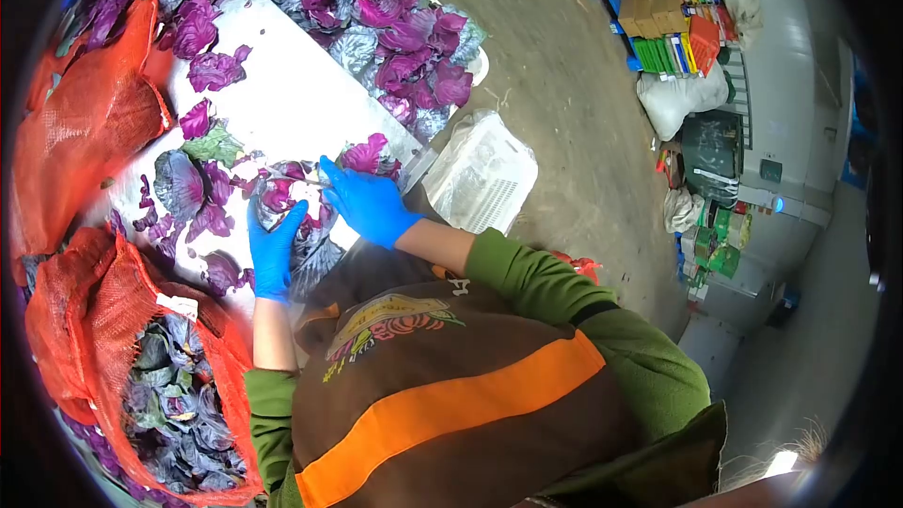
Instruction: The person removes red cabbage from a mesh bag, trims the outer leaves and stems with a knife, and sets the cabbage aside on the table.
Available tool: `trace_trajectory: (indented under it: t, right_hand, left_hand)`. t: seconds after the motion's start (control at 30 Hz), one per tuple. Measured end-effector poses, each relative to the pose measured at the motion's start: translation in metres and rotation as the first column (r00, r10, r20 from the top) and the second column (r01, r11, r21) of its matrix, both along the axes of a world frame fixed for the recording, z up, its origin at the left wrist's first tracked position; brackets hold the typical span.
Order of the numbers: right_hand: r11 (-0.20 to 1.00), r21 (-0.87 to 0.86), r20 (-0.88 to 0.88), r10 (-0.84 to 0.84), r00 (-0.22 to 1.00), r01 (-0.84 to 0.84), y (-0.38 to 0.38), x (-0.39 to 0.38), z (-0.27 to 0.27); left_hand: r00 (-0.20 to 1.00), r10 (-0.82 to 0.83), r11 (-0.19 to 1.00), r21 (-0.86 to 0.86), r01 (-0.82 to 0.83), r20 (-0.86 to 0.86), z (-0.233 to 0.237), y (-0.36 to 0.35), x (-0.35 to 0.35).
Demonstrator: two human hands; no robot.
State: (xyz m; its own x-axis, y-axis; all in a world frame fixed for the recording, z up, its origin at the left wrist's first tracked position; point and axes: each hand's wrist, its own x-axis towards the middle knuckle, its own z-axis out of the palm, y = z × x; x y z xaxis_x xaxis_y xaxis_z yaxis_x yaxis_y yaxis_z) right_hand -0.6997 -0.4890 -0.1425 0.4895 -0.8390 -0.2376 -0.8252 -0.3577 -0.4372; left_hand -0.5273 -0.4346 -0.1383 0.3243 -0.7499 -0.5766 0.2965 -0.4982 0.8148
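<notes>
My left hand, in a blue glove, grips the near-left side of a red cabbage, thumb and fingers spread around it. Its pale cut part faces up. My right hand, also gloved in blue, is closed at the cabbage's right side, on what looks like a small knife with a thin blade lying over the cabbage. The handle is hidden in the glove. Loose purple leaves and a dark outer leaf lie left of my hands on the pale metal table.
Red mesh sacks line the left; an opened one shows dark cabbages. A heaped tub of purple leaves stands beyond the table. A white plastic crate sits to the right. Stacked colourful crates stand farther off.
</notes>
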Motion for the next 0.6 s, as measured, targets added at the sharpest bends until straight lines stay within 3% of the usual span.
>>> trace_trajectory:
  t: [0.07, 0.13, 0.23, 0.47, 0.53, 0.6]
  right_hand:
    - [1.0, -0.013, -0.053, -0.001, 0.999, 0.0, -0.005, 0.002, -0.01]
    - [0.998, -0.067, 0.086, -0.011, 0.996, 0.017, -0.009, 0.004, -0.015]
    - [0.989, -0.146, 0.084, -0.003, 0.996, 0.016, -0.009, 0.006, -0.024]
    - [0.999, -0.035, 0.098, -0.025, 0.995, 0.029, -0.007, 0.003, -0.004]
    - [1.0, -0.016, -0.011, -0.026, 1.0, 0.026, -0.003, 0.002, 0.0]
    - [0.999, 0.015, -0.01, -0.038, 0.999, 0.039, -0.006, 0.005, -0.002]
  left_hand:
    - [1.0, 0.0, 1.0, 0.004, 0.0, 0.026, -0.004, 0.001, -0.002]
    - [0.999, -0.001, 1.0, 0.006, 0.001, 0.053, -0.004, 0.002, -0.002]
    - [0.999, -0.004, 0.998, 0.059, 0.002, 0.031, -0.002, 0.0, 0.0]
    - [0.995, 0.061, 0.998, 0.023, -0.063, 0.078, -0.02, -0.002, -0.006]
    - [0.995, 0.073, 0.997, 0.031, -0.076, 0.074, -0.019, -0.004, -0.008]
    - [0.994, 0.08, 0.996, 0.036, -0.083, 0.07, -0.014, -0.006, -0.011]
